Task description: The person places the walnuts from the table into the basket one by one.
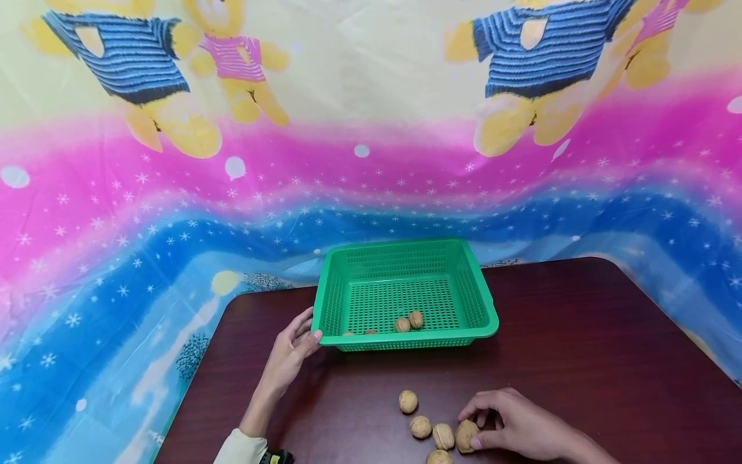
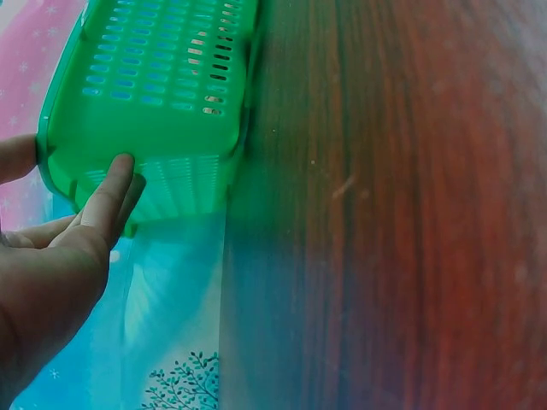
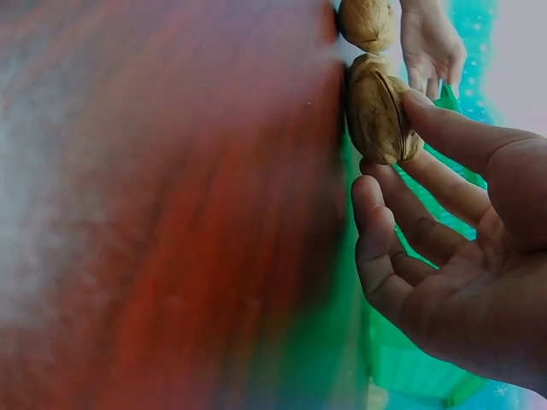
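A green plastic basket (image 1: 400, 340) with slotted walls stands toward the back of the table, several walnuts (image 1: 416, 319) on its floor. My left hand (image 1: 290, 351) grips its near left corner, thumb over the rim and fingers against the outer wall, as the left wrist view also shows. Close to the front, my right hand (image 1: 516, 422) pinches a walnut (image 3: 376, 115) between thumb and fingertips, low at the tabletop. In the right wrist view, the ring and little fingers curl loosely below it. Another walnut (image 1: 443, 436) lies just left of the pinched one.
More loose walnuts (image 1: 408, 401) lie on the dark brown wooden table (image 1: 568, 335) between the basket and its front. A cloth backdrop (image 1: 359, 174) with printed bears hangs right behind the table and around its sides.
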{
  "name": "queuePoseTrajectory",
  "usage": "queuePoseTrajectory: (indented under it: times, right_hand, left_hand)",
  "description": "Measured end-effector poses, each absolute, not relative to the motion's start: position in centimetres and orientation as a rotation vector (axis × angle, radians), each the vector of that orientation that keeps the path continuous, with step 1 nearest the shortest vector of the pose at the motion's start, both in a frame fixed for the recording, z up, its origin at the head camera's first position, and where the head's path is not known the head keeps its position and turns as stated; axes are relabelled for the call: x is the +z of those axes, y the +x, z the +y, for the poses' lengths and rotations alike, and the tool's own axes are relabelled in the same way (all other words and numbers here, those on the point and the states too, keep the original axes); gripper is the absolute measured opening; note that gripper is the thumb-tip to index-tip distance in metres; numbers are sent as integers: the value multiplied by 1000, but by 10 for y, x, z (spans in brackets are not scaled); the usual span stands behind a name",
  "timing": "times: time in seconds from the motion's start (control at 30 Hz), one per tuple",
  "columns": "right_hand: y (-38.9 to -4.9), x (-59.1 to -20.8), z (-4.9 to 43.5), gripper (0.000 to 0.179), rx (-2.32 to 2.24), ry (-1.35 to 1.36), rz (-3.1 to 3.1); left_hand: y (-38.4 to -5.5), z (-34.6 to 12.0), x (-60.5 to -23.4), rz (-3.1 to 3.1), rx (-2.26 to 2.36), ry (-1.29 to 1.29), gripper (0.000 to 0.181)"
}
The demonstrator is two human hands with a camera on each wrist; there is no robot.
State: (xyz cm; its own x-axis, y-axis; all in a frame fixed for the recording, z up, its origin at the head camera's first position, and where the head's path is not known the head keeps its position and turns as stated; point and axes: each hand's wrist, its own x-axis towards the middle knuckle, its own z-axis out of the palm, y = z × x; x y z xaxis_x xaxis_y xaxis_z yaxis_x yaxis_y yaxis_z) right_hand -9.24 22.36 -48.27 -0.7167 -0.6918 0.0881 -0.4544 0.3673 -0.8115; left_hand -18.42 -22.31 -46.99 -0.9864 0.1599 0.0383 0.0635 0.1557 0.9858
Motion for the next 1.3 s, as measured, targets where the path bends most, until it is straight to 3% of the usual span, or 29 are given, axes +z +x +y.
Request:
queuePoseTrajectory:
  times: [0.67, 1.3]
  right_hand:
    - [-133, -406, 197, 29, -1318, -968, 2551]
    - [-202, -400, 153, 29, -1372, -838, 2577]
  left_hand:
    - [-184, -223, -470, 2335, 1983, 221, 68]
    - [-183, -222, -469, 2349, 1967, 229, 67]
